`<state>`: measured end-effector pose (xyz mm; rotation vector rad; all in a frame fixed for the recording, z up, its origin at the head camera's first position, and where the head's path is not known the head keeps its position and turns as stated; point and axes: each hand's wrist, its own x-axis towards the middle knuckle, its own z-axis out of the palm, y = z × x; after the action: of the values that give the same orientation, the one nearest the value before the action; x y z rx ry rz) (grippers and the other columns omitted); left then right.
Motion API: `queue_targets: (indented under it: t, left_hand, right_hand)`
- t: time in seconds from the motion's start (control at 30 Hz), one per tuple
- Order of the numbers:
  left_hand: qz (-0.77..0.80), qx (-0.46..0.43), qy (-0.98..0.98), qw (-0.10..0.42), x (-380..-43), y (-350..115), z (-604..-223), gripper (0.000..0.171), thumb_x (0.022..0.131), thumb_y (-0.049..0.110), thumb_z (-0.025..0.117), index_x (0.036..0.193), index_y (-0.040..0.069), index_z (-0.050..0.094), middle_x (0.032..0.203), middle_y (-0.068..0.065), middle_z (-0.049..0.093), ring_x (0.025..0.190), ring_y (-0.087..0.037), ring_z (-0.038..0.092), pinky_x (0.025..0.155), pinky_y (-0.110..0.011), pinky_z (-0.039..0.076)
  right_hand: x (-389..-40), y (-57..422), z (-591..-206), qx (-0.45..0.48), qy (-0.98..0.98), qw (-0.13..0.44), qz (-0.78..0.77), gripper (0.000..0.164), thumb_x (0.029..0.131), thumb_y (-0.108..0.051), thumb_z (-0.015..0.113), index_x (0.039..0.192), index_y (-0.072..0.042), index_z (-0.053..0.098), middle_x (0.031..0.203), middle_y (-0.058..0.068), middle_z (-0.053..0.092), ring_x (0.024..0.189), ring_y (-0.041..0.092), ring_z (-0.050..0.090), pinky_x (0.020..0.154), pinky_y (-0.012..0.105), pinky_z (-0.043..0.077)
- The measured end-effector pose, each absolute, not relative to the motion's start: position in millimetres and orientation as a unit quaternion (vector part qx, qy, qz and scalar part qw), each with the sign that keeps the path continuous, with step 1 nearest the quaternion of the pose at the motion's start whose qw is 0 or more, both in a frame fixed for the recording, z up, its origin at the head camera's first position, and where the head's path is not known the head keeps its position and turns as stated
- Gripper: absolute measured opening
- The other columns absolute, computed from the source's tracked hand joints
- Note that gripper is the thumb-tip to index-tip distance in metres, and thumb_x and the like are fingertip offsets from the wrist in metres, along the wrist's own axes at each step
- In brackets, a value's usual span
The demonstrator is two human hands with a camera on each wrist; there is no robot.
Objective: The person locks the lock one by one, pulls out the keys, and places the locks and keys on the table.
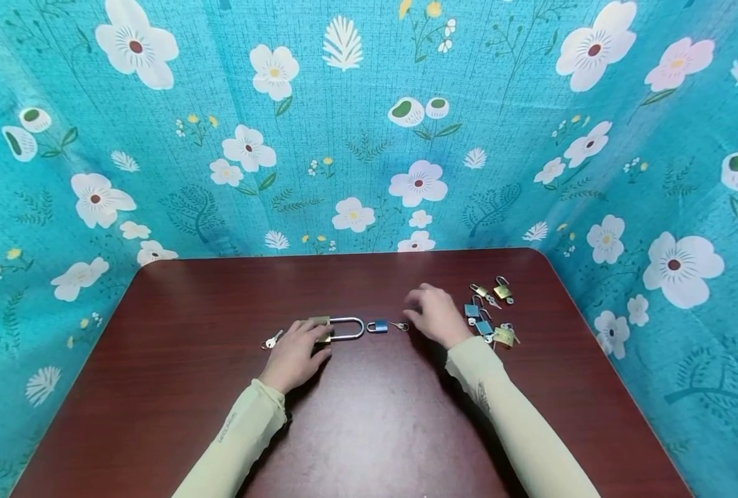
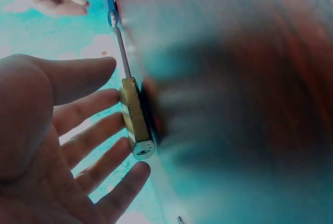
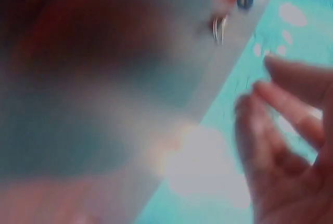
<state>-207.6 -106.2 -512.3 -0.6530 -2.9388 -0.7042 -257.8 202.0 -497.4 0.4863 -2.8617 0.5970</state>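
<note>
A large brass padlock with a long silver shackle lies on the table, the shackle pointing right. My left hand rests at its body. In the left wrist view the fingertips touch the brass side, while the thumb stands apart from it. A small blue padlock lies just right of the long shackle. Beyond it is a small key on a ring. Near that key hovers my right hand, fingers loosely bent, nothing seen between them in the right wrist view.
Another key with a ring lies left of my left hand. At the right of the dark red table several open padlocks, blue and brass, lie grouped with keys. A flowered turquoise cloth surrounds the table's back and sides.
</note>
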Motion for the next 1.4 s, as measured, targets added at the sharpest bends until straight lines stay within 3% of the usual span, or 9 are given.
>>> queue_targets:
  t: [0.13,0.23,0.4,0.7,0.9,1.1,1.23,1.4]
  left_hand:
    - [-0.227,-0.210,-0.951,0.020,-206.4,-106.9,-513.6,0.042,0.095,0.022,0.076,0.135,0.011,0.068,0.142,-0.009,0.063,0.130,-0.031,0.057,0.102,-0.052,0.052]
    - [-0.221,-0.209,-0.952,0.018,-207.9,-107.5,-513.3,0.043,0.095,0.023,0.076,0.136,0.012,0.068,0.143,-0.008,0.063,0.130,-0.030,0.057,0.102,-0.052,0.052]
    - [-0.215,-0.211,-0.954,0.013,-209.0,-108.1,-512.0,0.044,0.095,0.023,0.076,0.136,0.012,0.068,0.144,-0.008,0.062,0.131,-0.030,0.057,0.102,-0.051,0.052]
    - [-0.208,-0.214,-0.954,0.013,-208.0,-108.9,-512.2,0.044,0.095,0.025,0.076,0.137,0.013,0.067,0.144,-0.007,0.062,0.132,-0.030,0.057,0.102,-0.051,0.052]
    - [-0.210,-0.215,-0.954,0.018,-209.6,-109.0,-513.5,0.045,0.095,0.024,0.076,0.137,0.014,0.067,0.144,-0.008,0.062,0.131,-0.030,0.057,0.102,-0.052,0.052]
    - [-0.208,-0.216,-0.954,0.012,-209.1,-109.2,-512.9,0.044,0.095,0.024,0.077,0.137,0.013,0.068,0.143,-0.008,0.063,0.130,-0.030,0.057,0.102,-0.052,0.052]
    - [-0.206,-0.216,-0.954,0.006,-208.9,-109.3,-511.3,0.045,0.095,0.024,0.076,0.138,0.013,0.067,0.144,-0.008,0.062,0.131,-0.031,0.057,0.104,-0.051,0.052]
    - [-0.204,-0.223,-0.953,-0.002,-209.4,-109.7,-509.0,0.048,0.096,0.024,0.075,0.141,0.012,0.064,0.146,-0.009,0.060,0.134,-0.032,0.055,0.107,-0.052,0.050]
  right_hand:
    - [-258.3,238.0,-494.1,0.068,-0.982,0.114,0.137,0.020,0.089,-0.016,0.079,0.101,-0.001,0.076,0.097,0.019,0.072,0.086,0.041,0.070,0.075,0.056,0.057]
    - [-259.4,264.7,-491.5,0.033,-0.988,0.084,0.127,0.019,0.089,-0.017,0.078,0.099,-0.001,0.075,0.094,0.022,0.071,0.085,0.043,0.068,0.073,0.058,0.057]
    - [-261.8,292.9,-493.2,0.022,-0.988,0.013,0.152,0.023,0.090,-0.017,0.078,0.103,0.001,0.077,0.102,0.022,0.075,0.092,0.041,0.070,0.082,0.059,0.056]
    - [-261.7,293.1,-495.0,0.012,-0.989,-0.008,0.147,0.026,0.085,-0.019,0.082,0.095,0.003,0.074,0.092,0.021,0.074,0.083,0.038,0.068,0.077,0.055,0.058]
    - [-262.3,286.8,-492.1,-0.004,-0.988,-0.001,0.152,0.018,0.083,-0.015,0.079,0.084,-0.001,0.068,0.080,0.018,0.069,0.076,0.035,0.063,0.073,0.052,0.054]
    - [-256.0,280.0,-486.1,-0.001,-0.981,0.019,0.191,0.019,0.085,-0.013,0.082,0.094,0.001,0.073,0.092,0.020,0.073,0.085,0.036,0.065,0.079,0.053,0.055]
    - [-254.0,273.3,-472.0,0.010,-0.970,0.036,0.242,0.019,0.086,-0.014,0.081,0.100,-0.002,0.075,0.095,0.016,0.075,0.088,0.032,0.067,0.076,0.047,0.057]
    - [-251.2,269.1,-452.8,0.074,-0.917,-0.015,0.391,0.025,0.091,-0.019,0.080,0.114,-0.008,0.076,0.103,0.012,0.077,0.089,0.024,0.072,0.076,0.034,0.058]
